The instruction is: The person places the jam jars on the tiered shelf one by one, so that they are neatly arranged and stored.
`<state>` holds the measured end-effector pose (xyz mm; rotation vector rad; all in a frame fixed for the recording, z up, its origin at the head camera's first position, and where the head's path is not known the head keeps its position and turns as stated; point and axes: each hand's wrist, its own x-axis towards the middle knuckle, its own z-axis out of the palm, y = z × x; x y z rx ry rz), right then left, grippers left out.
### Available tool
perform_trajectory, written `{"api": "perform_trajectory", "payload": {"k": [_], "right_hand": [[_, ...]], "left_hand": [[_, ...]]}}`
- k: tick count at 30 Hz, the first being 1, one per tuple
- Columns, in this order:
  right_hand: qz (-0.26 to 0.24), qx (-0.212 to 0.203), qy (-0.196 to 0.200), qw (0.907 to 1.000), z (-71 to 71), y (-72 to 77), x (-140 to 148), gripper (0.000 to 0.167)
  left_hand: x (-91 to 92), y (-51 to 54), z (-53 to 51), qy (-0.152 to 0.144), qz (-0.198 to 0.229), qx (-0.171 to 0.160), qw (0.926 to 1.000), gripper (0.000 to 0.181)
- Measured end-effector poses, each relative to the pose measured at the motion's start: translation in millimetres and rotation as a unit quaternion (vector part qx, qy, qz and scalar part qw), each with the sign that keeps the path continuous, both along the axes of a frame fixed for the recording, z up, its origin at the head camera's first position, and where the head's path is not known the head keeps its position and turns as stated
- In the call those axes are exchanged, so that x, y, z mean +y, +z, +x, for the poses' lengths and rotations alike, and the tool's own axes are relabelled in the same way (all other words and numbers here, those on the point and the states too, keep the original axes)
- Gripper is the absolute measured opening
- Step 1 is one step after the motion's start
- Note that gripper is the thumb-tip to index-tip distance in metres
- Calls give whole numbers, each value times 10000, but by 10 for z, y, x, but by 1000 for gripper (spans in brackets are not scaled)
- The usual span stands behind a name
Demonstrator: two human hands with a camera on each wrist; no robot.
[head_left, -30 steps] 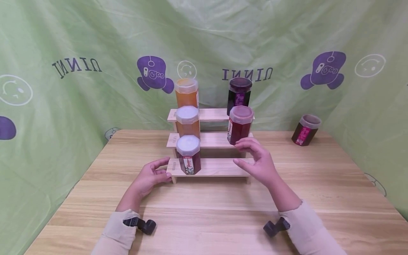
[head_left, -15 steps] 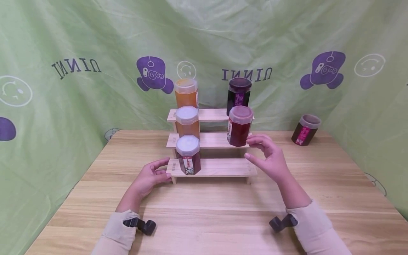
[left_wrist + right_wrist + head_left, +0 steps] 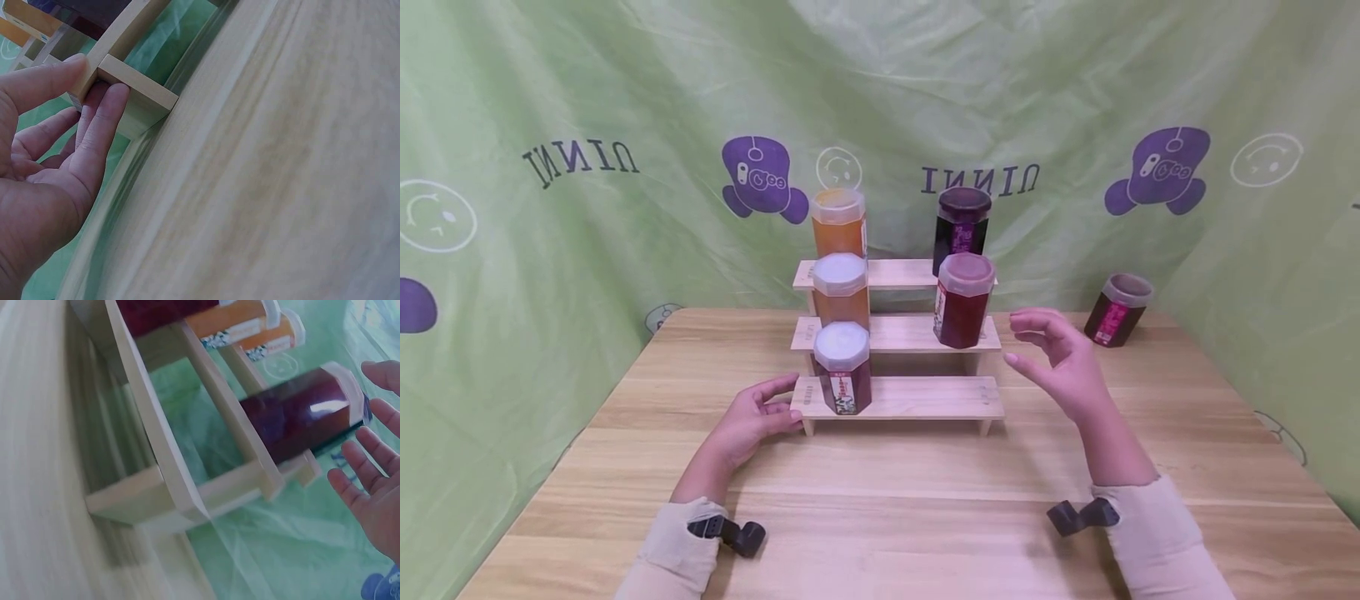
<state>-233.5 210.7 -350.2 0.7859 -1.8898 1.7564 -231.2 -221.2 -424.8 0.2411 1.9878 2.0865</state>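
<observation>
A three-tier wooden step shelf [image 3: 932,397] stands on the table with lidded jars on it. My left hand [image 3: 758,421] holds the left end of its lowest tier; in the left wrist view the thumb lies on the board's edge and the fingertips touch the leg below. My right hand [image 3: 1060,367] hovers right of the shelf, fingers loosely bent, holding nothing. Nearest it is a red jar [image 3: 964,312] on the middle tier's right end, apart from the fingers. A dark purple jar [image 3: 961,237] stands on the top tier behind.
On the shelf's left side stand an orange jar [image 3: 839,229] on top, an amber jar [image 3: 842,304] in the middle and a dark red jar [image 3: 847,383] at the bottom. Another dark jar [image 3: 1117,312] stands at the table's back right. A green curtain [image 3: 880,100] hangs behind.
My right hand has drawn away to the right from the red jar, leaving it on the middle tier, slightly nearer the tier's front edge. The left hand has stayed at the shelf's end.
</observation>
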Motion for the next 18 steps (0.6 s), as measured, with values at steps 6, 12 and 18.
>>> {"api": "perform_trajectory", "payload": {"k": [6,12,18], "right_hand": [[-120,-177,-239,9995,-26,1,126,40],[-121,-367,-429,9983,-58,-7,253,42],[-134,-494,-639,9966,-94,-46,399,41]], "left_hand": [[-12,-26,-6,-44,59,19,10000,75],[-20,-21,-6,20,57,-15,10000,75],[-12,-26,-10,4,53,-38,10000,75]]}}
